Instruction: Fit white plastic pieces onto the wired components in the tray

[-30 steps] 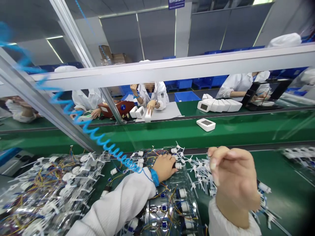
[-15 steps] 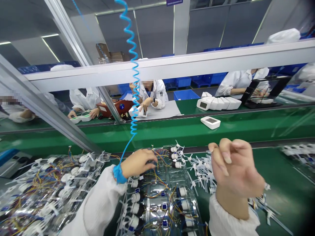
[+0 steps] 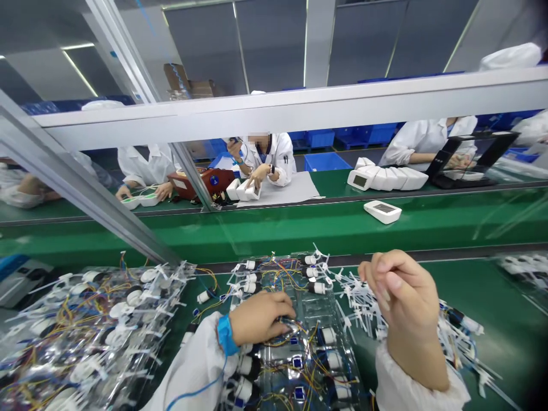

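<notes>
One white device with a screen [image 3: 382, 212], laid singly on a green belt [image 3: 278, 233]. Further white devices [image 3: 387, 178], ranged in an overlapping row beside a black stand [image 3: 446, 157]. One red-brown case [image 3: 225, 178] and one pale sheet [image 3: 299, 187], placed on the far counter [image 3: 334, 181]. Blue crate [image 3: 326, 161] and cardboard boxes [image 3: 201, 88], stowed behind. Foreground crossed by a metal beam [image 3: 317, 111].

We face grey wall panels [image 3: 274, 45] at twelve o'clock, cardboard boxes [image 3: 201, 88] at eleven, blue crates [image 3: 366, 135] at two

No text or number can be read; on the red box [image 3: 187, 184] a round blue mark [image 3: 214, 180] is seen, too small for reading.
</notes>
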Motion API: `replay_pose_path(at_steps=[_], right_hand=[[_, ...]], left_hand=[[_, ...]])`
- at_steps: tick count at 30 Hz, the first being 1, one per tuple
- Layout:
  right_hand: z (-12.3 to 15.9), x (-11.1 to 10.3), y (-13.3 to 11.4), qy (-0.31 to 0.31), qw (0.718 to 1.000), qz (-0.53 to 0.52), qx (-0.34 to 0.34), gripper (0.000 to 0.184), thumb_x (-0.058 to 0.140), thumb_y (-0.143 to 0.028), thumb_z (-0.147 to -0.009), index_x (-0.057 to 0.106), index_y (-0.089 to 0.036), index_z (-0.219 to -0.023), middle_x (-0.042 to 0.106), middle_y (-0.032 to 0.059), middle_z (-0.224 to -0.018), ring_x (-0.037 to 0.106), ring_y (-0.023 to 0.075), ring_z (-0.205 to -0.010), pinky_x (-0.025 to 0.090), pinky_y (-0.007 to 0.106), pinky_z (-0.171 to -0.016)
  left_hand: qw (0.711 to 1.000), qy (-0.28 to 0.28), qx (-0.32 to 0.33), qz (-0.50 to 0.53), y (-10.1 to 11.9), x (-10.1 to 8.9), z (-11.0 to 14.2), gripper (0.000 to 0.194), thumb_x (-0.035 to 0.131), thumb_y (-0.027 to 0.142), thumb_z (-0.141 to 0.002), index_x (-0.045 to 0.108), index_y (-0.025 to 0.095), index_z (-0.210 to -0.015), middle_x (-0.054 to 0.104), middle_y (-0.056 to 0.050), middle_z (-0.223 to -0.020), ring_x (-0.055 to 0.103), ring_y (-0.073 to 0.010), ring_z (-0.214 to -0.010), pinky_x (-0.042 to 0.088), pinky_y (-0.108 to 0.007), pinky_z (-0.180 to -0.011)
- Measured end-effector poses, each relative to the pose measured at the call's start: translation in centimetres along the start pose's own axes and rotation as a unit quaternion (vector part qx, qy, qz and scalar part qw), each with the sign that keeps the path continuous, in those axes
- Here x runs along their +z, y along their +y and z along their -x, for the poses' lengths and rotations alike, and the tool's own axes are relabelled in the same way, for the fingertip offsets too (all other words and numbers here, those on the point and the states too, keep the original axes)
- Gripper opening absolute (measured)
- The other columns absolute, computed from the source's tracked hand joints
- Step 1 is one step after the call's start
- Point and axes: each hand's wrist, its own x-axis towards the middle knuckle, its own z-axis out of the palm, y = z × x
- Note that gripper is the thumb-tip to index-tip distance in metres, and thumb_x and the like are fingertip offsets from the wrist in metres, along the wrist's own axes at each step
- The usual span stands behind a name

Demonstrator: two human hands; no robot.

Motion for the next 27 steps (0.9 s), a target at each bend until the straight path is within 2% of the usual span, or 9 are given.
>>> replay_pose_path(at_steps=[1, 3, 6, 8, 10, 12, 16, 21, 27], right_hand=[[0.1, -0.1, 0.0, 0.003, 1.0, -0.001, 0.009, 0.011, 0.071, -0.033, -0.096, 0.068, -0.023, -0.092, 0.044, -0.0051, -0.06, 0.042, 0.0136, -0.053, 0.04, 0.03, -0.059], [0.4, -0.2, 0.1, 0.007, 0.999, 0.004, 0.033, 0.01, 0.07, -0.031, -0.096, 0.068, -0.022, -0.093, 0.046, -0.0039, -0.063, 0.045, 0.0147, -0.057, 0.04, 0.031, -0.061], [0.7, -0.4, 0.4, -0.003, 0.998, 0.019, 0.06, 0.01, 0.069, -0.031, -0.097, 0.066, -0.023, -0.093, 0.048, -0.0028, -0.066, 0.045, 0.0156, -0.059, 0.038, 0.032, -0.061], [0.8, -0.5, 0.7, -0.017, 0.997, 0.03, 0.07, 0.01, 0.067, -0.031, -0.099, 0.065, -0.023, -0.093, 0.049, -0.0026, -0.067, 0.043, 0.015, -0.057, 0.036, 0.033, -0.059], [0.9, -0.4, 0.9, -0.029, 0.995, 0.045, 0.081, 0.011, 0.065, -0.031, -0.1, 0.065, -0.022, -0.094, 0.05, -0.0023, -0.069, 0.041, 0.0146, -0.057, 0.034, 0.033, -0.058], [0.9, -0.2, 0.9, -0.039, 0.993, 0.065, 0.091, 0.012, 0.064, -0.032, -0.101, 0.065, -0.022, -0.093, 0.051, -0.0017, -0.071, 0.041, 0.015, -0.058, 0.033, 0.033, -0.058], [1.1, 0.1, 0.6, -0.044, 0.989, 0.096, 0.104, 0.013, 0.065, -0.032, -0.099, 0.064, -0.022, -0.091, 0.054, 0.0003, -0.076, 0.043, 0.0165, -0.063, 0.031, 0.031, -0.056], [1.1, 0.3, 0.5, -0.053, 0.987, 0.116, 0.098, 0.015, 0.066, -0.035, -0.099, 0.065, -0.023, -0.09, 0.054, 0.0004, -0.074, 0.043, 0.0166, -0.061, 0.032, 0.03, -0.054], [0.7, 1.4, 0.3, -0.08, 0.981, 0.15, 0.092, 0.017, 0.065, -0.037, -0.099, 0.065, -0.024, -0.089, 0.053, 0.0, -0.073, 0.043, 0.0164, -0.06, 0.03, 0.028, -0.051]], left_hand=[[0.999, 0.03, -0.023, 0.02, -0.6, -0.8, 1.0, 0.021, 0.066, 0.032, -0.094, 0.071, 0.029, -0.114, 0.071, -0.001, -0.12, 0.068, -0.0181, -0.107, 0.05, -0.026, -0.097], [0.986, 0.099, -0.131, 0.018, -2.3, -2.4, 3.4, 0.018, 0.058, 0.031, -0.098, 0.072, 0.027, -0.107, 0.073, -0.001, -0.114, 0.068, -0.0163, -0.106, 0.05, -0.024, -0.097], [0.916, 0.187, -0.352, -0.045, -5.8, -3.7, 7.1, 0.028, 0.044, 0.025, -0.102, 0.068, 0.021, -0.115, 0.073, -0.008, -0.118, 0.068, -0.0212, -0.111, 0.049, -0.031, -0.101], [0.868, 0.199, -0.449, -0.067, -8.2, -3.7, 8.8, 0.034, 0.04, 0.024, -0.101, 0.063, 0.012, -0.124, 0.074, -0.017, -0.113, 0.07, -0.0295, -0.106, 0.052, -0.042, -0.096], [0.835, 0.188, -0.511, -0.075, -10.1, -3.2, 9.4, 0.039, 0.043, 0.028, -0.101, 0.059, 0.007, -0.128, 0.075, -0.022, -0.106, 0.072, -0.0359, -0.102, 0.053, -0.047, -0.091], [0.826, 0.171, -0.532, -0.076, -11.6, -2.5, 9.2, 0.042, 0.045, 0.032, -0.101, 0.057, 0.008, -0.134, 0.075, -0.021, -0.109, 0.072, -0.0352, -0.103, 0.052, -0.046, -0.092], [0.835, 0.156, -0.521, -0.082, -13.3, -1.7, 8.0, 0.041, 0.045, 0.037, -0.105, 0.054, 0.017, -0.14, 0.07, -0.015, -0.125, 0.068, -0.0265, -0.113, 0.049, -0.042, -0.102], [0.827, 0.163, -0.527, -0.103, -15.1, -2.0, 6.5, 0.048, 0.05, 0.049, -0.102, 0.055, 0.016, -0.137, 0.064, -0.014, -0.128, 0.063, -0.0273, -0.114, 0.048, -0.051, -0.102], [0.822, 0.173, -0.534, -0.093, -16.4, -2.3, 3.6, 0.042, 0.059, 0.044, -0.099, 0.058, 0.015, -0.13, 0.064, -0.012, -0.122, 0.065, -0.0251, -0.107, 0.055, -0.047, -0.094]])
